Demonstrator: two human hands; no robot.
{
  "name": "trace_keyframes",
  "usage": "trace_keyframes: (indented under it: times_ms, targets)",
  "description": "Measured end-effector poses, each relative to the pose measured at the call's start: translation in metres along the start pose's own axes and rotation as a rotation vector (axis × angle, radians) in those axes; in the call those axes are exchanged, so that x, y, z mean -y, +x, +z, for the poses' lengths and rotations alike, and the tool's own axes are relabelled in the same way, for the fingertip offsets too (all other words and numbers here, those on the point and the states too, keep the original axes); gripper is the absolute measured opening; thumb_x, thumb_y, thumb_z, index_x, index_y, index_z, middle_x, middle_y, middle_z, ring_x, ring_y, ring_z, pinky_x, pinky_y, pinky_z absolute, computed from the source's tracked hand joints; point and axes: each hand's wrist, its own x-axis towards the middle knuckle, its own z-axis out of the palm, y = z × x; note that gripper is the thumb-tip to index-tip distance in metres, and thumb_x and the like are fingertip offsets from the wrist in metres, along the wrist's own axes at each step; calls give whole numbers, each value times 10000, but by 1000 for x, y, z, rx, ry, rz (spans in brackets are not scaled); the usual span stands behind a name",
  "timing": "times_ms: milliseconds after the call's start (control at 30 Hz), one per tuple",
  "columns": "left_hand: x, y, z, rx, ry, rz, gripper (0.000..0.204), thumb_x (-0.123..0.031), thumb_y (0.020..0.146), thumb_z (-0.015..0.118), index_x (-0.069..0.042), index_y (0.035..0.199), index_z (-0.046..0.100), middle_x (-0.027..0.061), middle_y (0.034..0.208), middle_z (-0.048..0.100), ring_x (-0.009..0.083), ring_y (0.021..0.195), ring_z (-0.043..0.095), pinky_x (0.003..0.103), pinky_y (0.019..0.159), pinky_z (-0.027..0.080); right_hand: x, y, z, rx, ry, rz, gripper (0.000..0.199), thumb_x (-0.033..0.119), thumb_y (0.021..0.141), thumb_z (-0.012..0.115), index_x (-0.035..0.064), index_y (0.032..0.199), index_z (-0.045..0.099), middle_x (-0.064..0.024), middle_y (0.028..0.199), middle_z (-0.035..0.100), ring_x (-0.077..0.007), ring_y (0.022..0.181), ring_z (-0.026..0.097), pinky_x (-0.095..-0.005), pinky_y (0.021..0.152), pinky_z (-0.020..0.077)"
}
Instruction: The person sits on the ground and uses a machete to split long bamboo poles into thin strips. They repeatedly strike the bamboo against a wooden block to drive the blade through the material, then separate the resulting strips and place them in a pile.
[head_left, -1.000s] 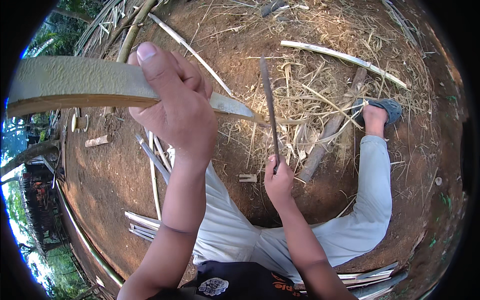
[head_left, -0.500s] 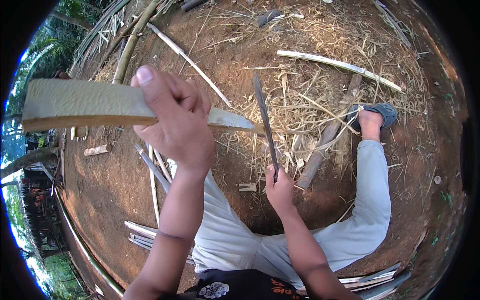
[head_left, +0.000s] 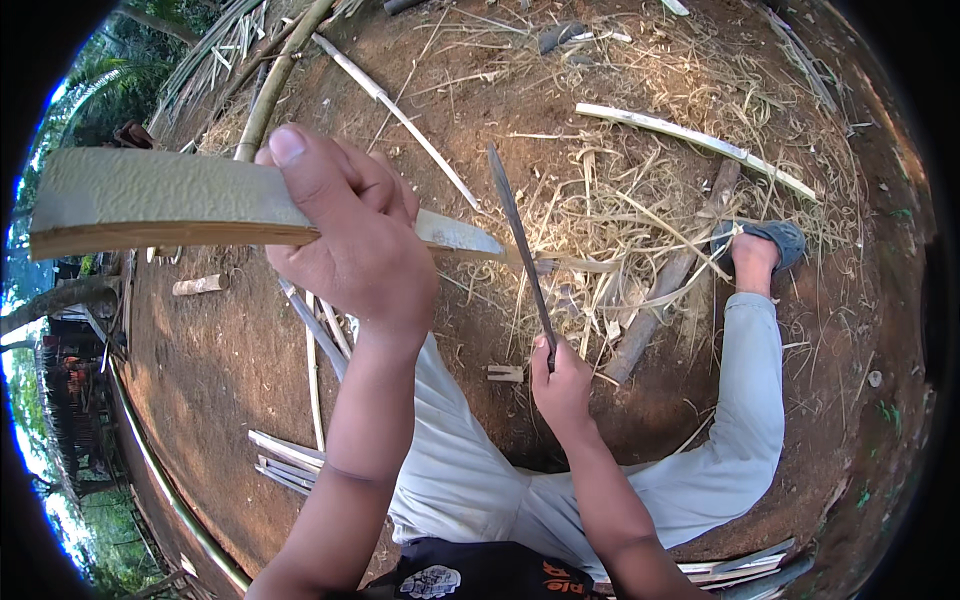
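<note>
2 hands are seen from above, well apart. The left hand [head_left: 350,245] is raised close to the camera and is clamped around a wide bamboo slat [head_left: 170,200], thumb on top and fingers wrapped over the far edge. The slat is held roughly level: its green, pebbled skin faces up, a pale cut edge runs along its near side, and its tapered tip [head_left: 460,235] juts out to the right of the fist. The right hand [head_left: 562,385] is lower and is closed on the handle of a long knife [head_left: 520,250]. The blade is pointed up and away, leaning slightly left — its upper part is crossed just beside the slat's tip, though contact between the 2 cannot be told.

Light grey trousers [head_left: 740,440] are worn, and the right leg is stretched out to a foot in a grey sandal [head_left: 765,245]. A heap of pale shavings [head_left: 620,210] is spread on the brown dirt beyond the knife, with a dark log [head_left: 670,280] lying through it. 1 long pale strip [head_left: 690,140] is laid farther off, and cut strips [head_left: 285,460] are stacked by the left thigh.
</note>
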Motion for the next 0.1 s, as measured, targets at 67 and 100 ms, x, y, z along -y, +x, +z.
trace_keyframes:
  times_ms: [67,100]
  targets:
    - [1,-3,-3,13,-3,-10,400,-327,1036,460,-106,719,356,-25,516,310,55,390,272,231,347,228,-3,-8,-2,-2,-12,15,140,125,927,616,-7,969,641,-177,726,637,-303,608,646,-372,557,507]
    - [0,-2,-4,20,-9,-9,399,-335,1033,468,-105,726,359,-22,513,308,60,383,269,232,345,232,-4,-8,-2,-7,-16,17,150,124,921,625,-10,987,642,-187,781,665,-312,655,673,-371,581,531]
